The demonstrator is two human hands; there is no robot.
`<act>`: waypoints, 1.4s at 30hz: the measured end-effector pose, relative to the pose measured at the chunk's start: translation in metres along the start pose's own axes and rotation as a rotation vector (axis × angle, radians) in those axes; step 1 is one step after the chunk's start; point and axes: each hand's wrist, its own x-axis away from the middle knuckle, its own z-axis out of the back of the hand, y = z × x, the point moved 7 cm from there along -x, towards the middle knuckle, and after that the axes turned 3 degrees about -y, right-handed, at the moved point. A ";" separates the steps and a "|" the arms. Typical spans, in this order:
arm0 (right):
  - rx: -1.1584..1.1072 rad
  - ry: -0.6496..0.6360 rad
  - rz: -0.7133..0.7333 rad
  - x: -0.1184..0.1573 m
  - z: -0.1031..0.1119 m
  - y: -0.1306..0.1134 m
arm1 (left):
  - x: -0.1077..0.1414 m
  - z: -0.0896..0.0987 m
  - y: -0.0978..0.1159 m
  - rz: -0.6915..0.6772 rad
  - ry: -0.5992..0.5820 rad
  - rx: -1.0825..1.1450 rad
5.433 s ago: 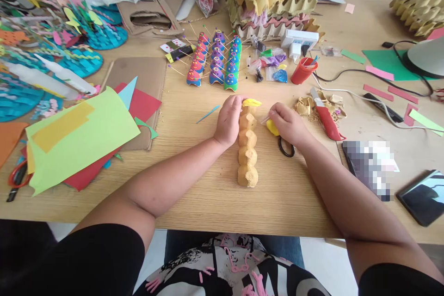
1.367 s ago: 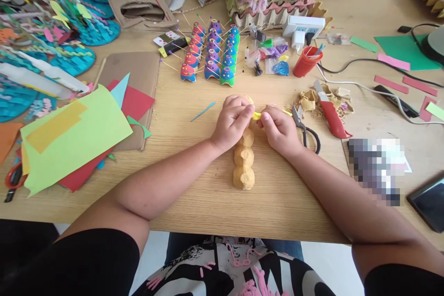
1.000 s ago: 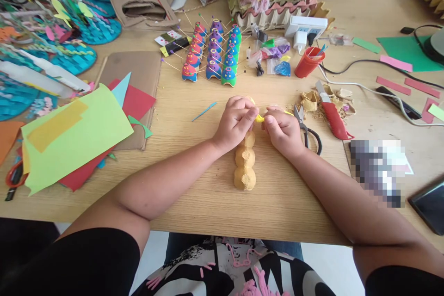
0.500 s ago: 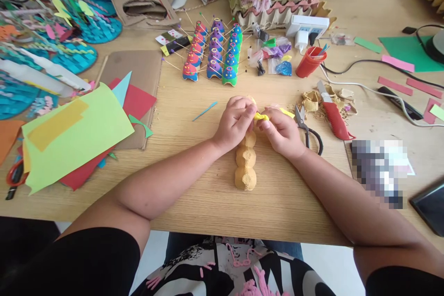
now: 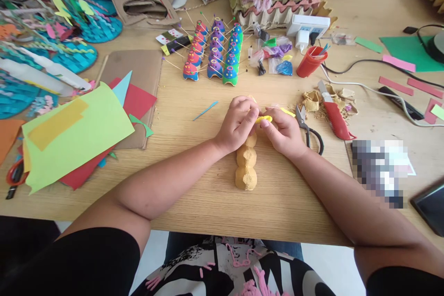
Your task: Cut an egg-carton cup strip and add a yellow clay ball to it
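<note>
With right hand (image 5: 285, 132) closed, pinching yellow modelling clay (image 5: 264, 119) close to curled left hand (image 5: 236, 125), probably for fine shaping; cannot tell whether gripping with left. Holding it near egg-carton strip (image 5: 246, 166), laid straight ahead on wooden table (image 5: 194, 199), seemingly for easy reach.

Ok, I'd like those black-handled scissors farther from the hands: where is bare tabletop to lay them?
Bare tabletop shows between the flat cardboard and the blue stick, and between the egg-carton strip and the table's near edge. It's crowded beside the right hand, with those scissors, red-handled knife and scraps, and farther back, with painted strips and plastic bags.
</note>
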 end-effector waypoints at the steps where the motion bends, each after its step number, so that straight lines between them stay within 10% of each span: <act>1: -0.006 -0.001 -0.009 0.000 0.000 0.000 | 0.000 0.000 -0.001 0.004 -0.005 -0.009; 42: -0.122 0.087 -0.133 0.002 0.005 0.006 | 0.004 0.008 -0.003 -0.061 0.184 0.085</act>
